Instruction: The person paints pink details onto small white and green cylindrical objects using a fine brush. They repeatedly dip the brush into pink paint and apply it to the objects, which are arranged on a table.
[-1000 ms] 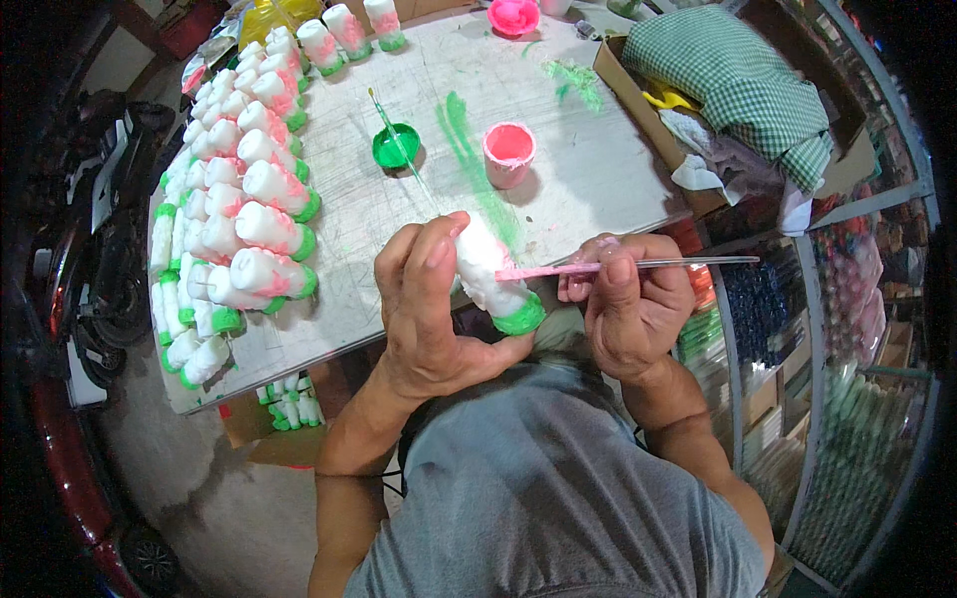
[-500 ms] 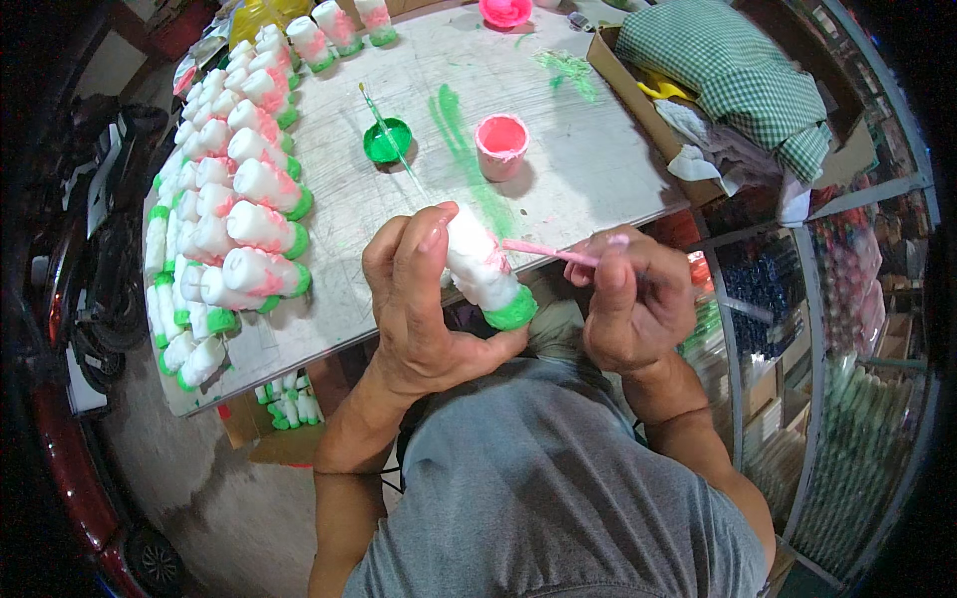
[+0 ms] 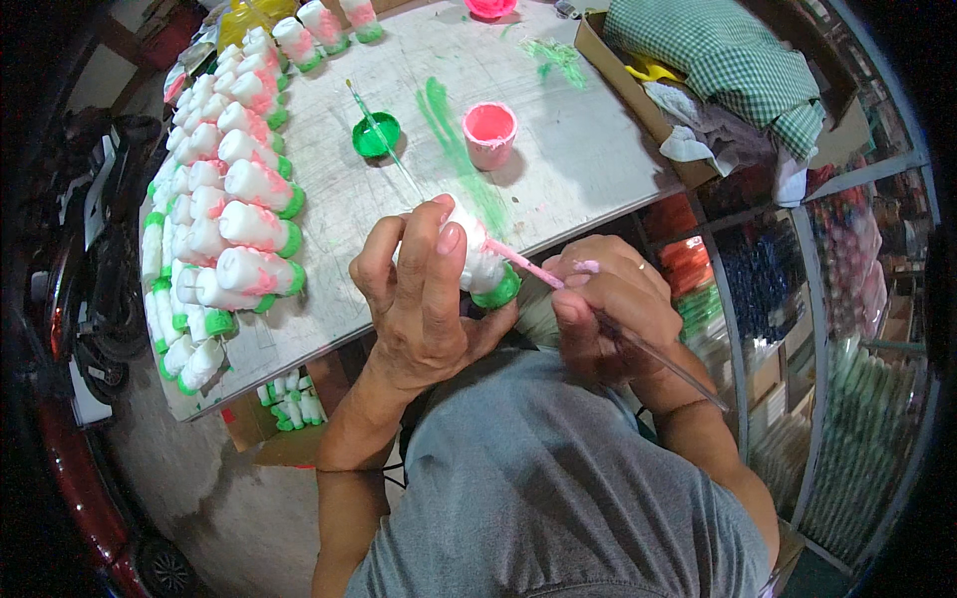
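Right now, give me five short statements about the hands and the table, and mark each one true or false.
1. The left hand holds a white piece with a green end. True.
2. The pink-coated brush is in the left hand. False: the right hand holds it.
3. The pink cup stands to the right of the green dish. True.
4. A second brush lies across the green dish. True.
5. The checkered cloth is at the table's left side. False: it is at the right, in a cardboard box.
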The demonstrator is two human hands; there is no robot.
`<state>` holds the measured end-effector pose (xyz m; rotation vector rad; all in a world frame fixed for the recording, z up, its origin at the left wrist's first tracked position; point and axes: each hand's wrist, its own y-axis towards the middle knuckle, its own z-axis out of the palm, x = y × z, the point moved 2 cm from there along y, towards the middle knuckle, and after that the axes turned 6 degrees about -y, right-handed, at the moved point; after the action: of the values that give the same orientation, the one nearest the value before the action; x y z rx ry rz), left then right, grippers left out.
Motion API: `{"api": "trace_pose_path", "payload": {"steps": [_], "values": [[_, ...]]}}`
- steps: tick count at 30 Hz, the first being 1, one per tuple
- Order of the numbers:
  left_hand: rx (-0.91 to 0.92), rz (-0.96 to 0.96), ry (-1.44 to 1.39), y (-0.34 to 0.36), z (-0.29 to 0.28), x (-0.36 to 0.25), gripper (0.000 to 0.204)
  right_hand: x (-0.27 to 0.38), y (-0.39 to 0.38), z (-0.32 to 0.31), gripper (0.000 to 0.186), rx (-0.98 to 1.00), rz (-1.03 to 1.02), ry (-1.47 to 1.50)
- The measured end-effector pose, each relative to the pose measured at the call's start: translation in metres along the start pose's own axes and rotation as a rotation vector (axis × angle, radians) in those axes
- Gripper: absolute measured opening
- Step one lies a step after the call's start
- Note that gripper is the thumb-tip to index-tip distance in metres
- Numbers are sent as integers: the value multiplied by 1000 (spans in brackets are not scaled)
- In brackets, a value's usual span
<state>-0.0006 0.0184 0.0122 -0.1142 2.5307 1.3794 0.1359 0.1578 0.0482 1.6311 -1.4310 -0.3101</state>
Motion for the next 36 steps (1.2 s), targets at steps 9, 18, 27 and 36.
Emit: {"api": "trace_pose_path", "payload": {"steps": [9,18,27,36], "values": [[22,-32,4,0,-2,-1,99,4,-3,1,19,-41,22,37],[-50,-138,-122,1,0,-1,113,-12,-21,12,13,-371,403,549],[-86,-130,-111,4,2,-5,114,-21,-21,30,13,-400,536,856],[-76,-133,-98,5,-1,-5,111,-16,-24,29,10,-443,434,714]]}}
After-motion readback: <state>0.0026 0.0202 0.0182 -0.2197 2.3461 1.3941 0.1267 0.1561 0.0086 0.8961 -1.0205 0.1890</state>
